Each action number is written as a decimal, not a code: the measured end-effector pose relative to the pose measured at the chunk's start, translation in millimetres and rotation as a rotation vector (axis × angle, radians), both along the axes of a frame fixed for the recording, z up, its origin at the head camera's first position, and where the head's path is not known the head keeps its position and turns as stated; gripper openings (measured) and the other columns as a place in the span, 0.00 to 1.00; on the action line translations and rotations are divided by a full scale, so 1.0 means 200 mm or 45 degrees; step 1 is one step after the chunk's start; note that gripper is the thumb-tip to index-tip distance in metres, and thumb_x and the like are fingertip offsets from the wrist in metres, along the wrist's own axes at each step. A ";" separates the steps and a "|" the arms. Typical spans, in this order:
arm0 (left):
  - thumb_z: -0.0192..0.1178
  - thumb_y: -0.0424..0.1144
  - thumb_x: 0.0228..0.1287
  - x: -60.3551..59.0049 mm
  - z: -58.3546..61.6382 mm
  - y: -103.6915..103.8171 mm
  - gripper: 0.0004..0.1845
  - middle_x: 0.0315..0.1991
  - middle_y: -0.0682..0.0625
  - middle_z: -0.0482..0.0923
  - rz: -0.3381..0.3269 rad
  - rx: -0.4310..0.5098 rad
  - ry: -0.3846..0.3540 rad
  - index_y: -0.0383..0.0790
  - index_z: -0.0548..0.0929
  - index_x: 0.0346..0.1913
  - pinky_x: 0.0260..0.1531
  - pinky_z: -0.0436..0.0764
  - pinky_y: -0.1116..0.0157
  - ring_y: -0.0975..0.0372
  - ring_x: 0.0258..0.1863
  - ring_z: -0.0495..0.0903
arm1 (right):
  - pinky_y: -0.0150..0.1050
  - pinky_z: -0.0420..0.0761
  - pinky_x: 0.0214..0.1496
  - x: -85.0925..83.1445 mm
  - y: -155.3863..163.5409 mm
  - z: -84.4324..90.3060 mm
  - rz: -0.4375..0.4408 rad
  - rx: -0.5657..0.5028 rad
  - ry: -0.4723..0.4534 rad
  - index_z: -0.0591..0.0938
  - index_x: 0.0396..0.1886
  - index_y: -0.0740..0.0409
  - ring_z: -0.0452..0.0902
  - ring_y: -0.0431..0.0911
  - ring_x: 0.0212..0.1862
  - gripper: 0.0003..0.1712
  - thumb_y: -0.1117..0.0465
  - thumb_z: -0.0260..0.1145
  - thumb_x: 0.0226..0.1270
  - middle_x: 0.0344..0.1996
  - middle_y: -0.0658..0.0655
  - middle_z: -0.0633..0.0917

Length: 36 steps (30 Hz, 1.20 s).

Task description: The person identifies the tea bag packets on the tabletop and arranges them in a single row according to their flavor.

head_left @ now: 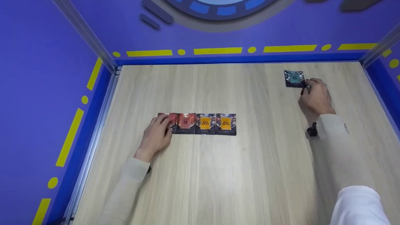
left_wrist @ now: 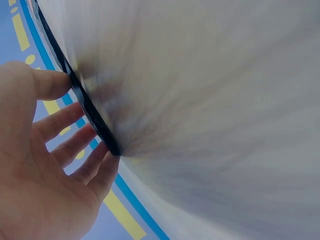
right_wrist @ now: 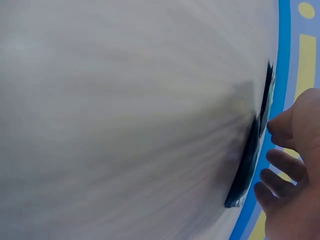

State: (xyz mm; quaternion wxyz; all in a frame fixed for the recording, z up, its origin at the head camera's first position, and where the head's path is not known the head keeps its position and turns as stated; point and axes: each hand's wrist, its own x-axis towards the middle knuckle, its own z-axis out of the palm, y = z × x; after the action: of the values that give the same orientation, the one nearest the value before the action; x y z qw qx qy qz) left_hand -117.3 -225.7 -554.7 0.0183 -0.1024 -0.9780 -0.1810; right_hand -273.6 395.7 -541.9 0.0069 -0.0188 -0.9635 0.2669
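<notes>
Four packets were lined up edge to edge mid-table (head_left: 256,175), w/ the leftmost red packet (head_left: 170,120) touched by the left hand (head_left: 156,136), fingers spread & fairly straight on it. Far right, well apart from the row, a teal packet (head_left: 293,78) was pinched at its near corner by the right hand (head_left: 315,95), fingers curled.

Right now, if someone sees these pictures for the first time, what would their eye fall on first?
First, the row of four small dark packets lying flat mid-table on the pale wooden tabletop, two red-labelled and two orange-labelled, with the left hand resting its fingers on the leftmost one. Next, the right hand at the far right touches a single dark teal-labelled packet. Bright purple walls with yellow dashes surround the table.
</notes>
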 end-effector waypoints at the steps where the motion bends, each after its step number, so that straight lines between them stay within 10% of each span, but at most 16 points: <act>1: 0.59 0.41 0.76 0.00 0.00 0.00 0.25 0.73 0.40 0.74 -0.001 0.001 0.001 0.37 0.79 0.71 0.71 0.76 0.45 0.45 0.72 0.72 | 0.70 0.60 0.80 0.00 0.01 0.00 -0.009 0.003 -0.003 0.67 0.78 0.75 0.57 0.75 0.79 0.32 0.62 0.48 0.80 0.79 0.76 0.62; 36: 0.60 0.41 0.77 0.00 0.01 0.00 0.25 0.74 0.41 0.73 0.004 0.010 -0.043 0.37 0.79 0.72 0.71 0.76 0.44 0.44 0.72 0.72 | 0.75 0.65 0.73 0.06 0.05 0.02 0.106 0.180 -0.163 0.71 0.72 0.79 0.63 0.80 0.71 0.30 0.60 0.51 0.81 0.72 0.82 0.64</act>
State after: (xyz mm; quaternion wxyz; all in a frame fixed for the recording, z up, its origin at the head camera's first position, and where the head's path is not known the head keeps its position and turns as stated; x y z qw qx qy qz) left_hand -116.4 -225.6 -552.3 0.0023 -0.0977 -0.9776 -0.1863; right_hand -260.9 405.2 -537.0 -0.0646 0.0049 -0.9783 0.1967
